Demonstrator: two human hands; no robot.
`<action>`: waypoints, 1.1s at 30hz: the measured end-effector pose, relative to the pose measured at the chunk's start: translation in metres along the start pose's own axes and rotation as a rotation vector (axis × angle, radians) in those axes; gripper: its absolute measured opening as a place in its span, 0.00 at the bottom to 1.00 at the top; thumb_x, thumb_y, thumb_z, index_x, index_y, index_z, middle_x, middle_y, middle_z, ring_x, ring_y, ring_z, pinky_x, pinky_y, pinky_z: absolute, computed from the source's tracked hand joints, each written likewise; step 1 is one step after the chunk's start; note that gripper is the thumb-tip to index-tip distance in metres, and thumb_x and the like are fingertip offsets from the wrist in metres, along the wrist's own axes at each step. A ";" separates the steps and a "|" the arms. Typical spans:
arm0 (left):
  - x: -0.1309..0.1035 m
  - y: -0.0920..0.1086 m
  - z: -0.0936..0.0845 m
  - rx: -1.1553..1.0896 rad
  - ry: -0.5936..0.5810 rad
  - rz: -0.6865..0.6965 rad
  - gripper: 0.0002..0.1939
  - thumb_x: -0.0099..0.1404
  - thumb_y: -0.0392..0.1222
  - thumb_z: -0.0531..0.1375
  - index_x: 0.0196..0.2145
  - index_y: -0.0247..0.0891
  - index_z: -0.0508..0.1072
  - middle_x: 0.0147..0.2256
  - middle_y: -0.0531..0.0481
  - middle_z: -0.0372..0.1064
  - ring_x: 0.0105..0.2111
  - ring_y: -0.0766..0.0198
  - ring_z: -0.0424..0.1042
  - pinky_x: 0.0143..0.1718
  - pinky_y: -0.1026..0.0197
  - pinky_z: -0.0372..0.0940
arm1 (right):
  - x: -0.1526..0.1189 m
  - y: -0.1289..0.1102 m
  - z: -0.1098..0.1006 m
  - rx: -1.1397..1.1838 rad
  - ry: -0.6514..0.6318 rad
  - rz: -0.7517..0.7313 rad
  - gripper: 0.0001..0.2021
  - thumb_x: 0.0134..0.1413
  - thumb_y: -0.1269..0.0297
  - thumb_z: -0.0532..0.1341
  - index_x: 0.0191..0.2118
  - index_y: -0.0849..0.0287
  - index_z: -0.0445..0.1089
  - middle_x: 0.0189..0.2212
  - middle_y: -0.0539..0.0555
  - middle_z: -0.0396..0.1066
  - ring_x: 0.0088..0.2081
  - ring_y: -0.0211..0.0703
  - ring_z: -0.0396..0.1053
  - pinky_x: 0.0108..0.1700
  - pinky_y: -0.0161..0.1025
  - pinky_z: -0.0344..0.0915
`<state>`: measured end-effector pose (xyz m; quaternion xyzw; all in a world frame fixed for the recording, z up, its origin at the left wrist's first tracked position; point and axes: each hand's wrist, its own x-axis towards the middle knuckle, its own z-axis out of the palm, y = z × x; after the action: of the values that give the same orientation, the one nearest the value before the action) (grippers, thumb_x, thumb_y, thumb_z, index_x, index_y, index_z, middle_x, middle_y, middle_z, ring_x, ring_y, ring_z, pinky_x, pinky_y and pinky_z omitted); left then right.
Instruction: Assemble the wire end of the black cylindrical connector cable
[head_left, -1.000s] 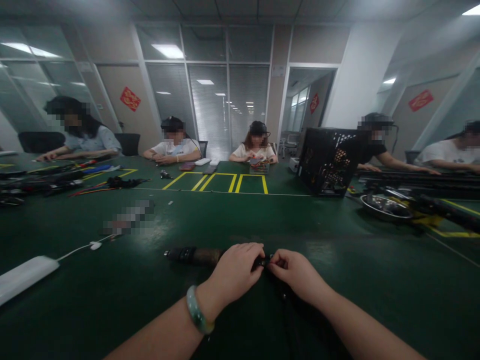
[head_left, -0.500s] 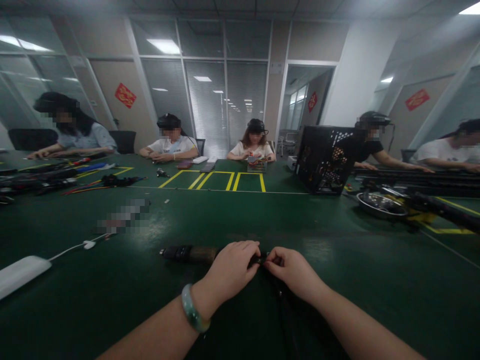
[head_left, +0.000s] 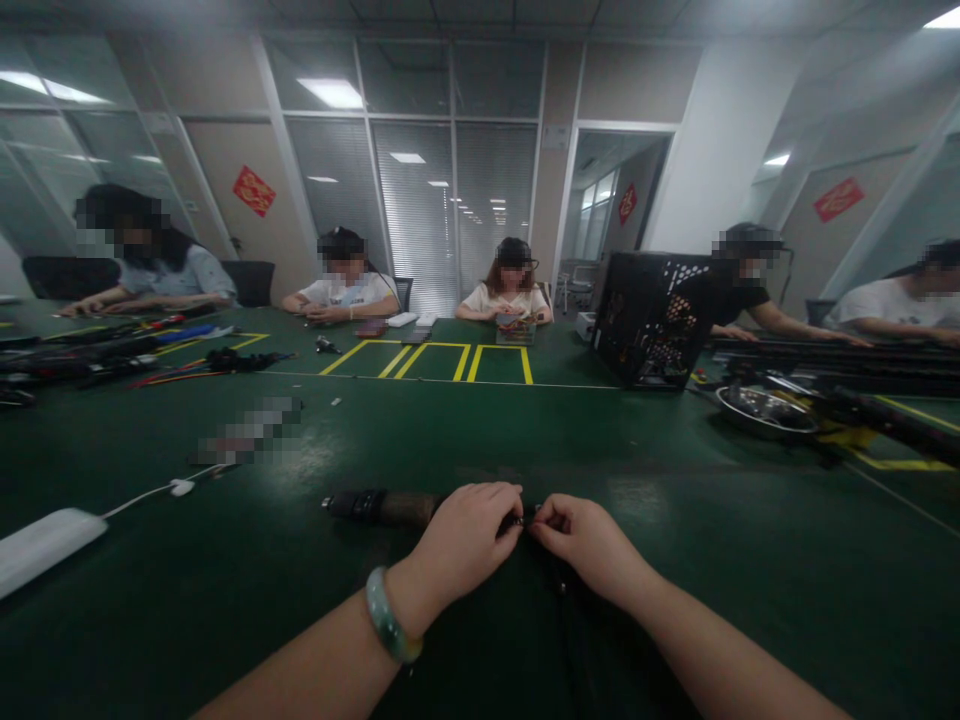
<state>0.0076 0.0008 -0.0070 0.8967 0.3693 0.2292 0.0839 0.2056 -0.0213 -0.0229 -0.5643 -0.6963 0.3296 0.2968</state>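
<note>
A dark cylindrical tool (head_left: pixel 405 509), brownish along its body with a black ribbed front section and a small metal tip, lies on the green table pointing left. My left hand (head_left: pixel 471 535) is closed over its right-hand end, which the fingers mostly hide. Close by on the right, my right hand (head_left: pixel 581 535) pinches at that end with thumb and forefinger; whatever small part is between them cannot be made out. A dark cable (head_left: pixel 561 580) runs from beneath the right fingers toward me. A green bangle (head_left: pixel 390 618) circles my left wrist.
A white power strip (head_left: pixel 52 550) with a cord lies at left. Wire bundles (head_left: pixel 232 362) sit farther back. At right stand a black computer case (head_left: pixel 652 320) and a metal bowl (head_left: pixel 765 412). Several people work around the table's far side.
Both hands stay almost in place at the tool's right end, with only slight finger movement. The whole view has shifted by a few pixels.
</note>
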 end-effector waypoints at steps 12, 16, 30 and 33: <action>0.000 -0.001 0.000 -0.010 -0.022 0.041 0.06 0.63 0.33 0.58 0.37 0.41 0.69 0.50 0.52 0.68 0.51 0.58 0.67 0.51 0.51 0.62 | -0.001 -0.001 -0.001 0.002 -0.005 -0.011 0.06 0.56 0.63 0.60 0.32 0.58 0.72 0.28 0.48 0.74 0.29 0.38 0.69 0.30 0.31 0.60; 0.000 -0.002 0.002 -0.009 -0.011 0.019 0.08 0.62 0.35 0.59 0.40 0.41 0.68 0.50 0.51 0.68 0.50 0.58 0.67 0.51 0.52 0.62 | 0.000 0.001 -0.001 -0.002 -0.010 -0.011 0.06 0.56 0.63 0.60 0.32 0.58 0.72 0.28 0.48 0.73 0.29 0.38 0.69 0.30 0.31 0.59; 0.000 -0.002 0.001 -0.001 -0.023 0.020 0.06 0.64 0.35 0.58 0.39 0.41 0.69 0.49 0.51 0.68 0.48 0.58 0.68 0.51 0.52 0.62 | 0.002 0.004 0.000 -0.019 -0.016 -0.011 0.06 0.56 0.62 0.60 0.32 0.57 0.72 0.28 0.48 0.73 0.29 0.38 0.70 0.30 0.32 0.59; 0.000 -0.001 0.001 0.013 -0.015 -0.008 0.08 0.63 0.37 0.59 0.41 0.40 0.69 0.47 0.48 0.69 0.47 0.57 0.69 0.50 0.52 0.63 | 0.001 0.003 0.000 -0.021 -0.024 0.005 0.06 0.56 0.62 0.60 0.32 0.57 0.71 0.27 0.48 0.73 0.29 0.38 0.69 0.29 0.31 0.59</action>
<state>0.0074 0.0010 -0.0083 0.8974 0.3738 0.2196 0.0818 0.2067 -0.0199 -0.0251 -0.5651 -0.7018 0.3298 0.2818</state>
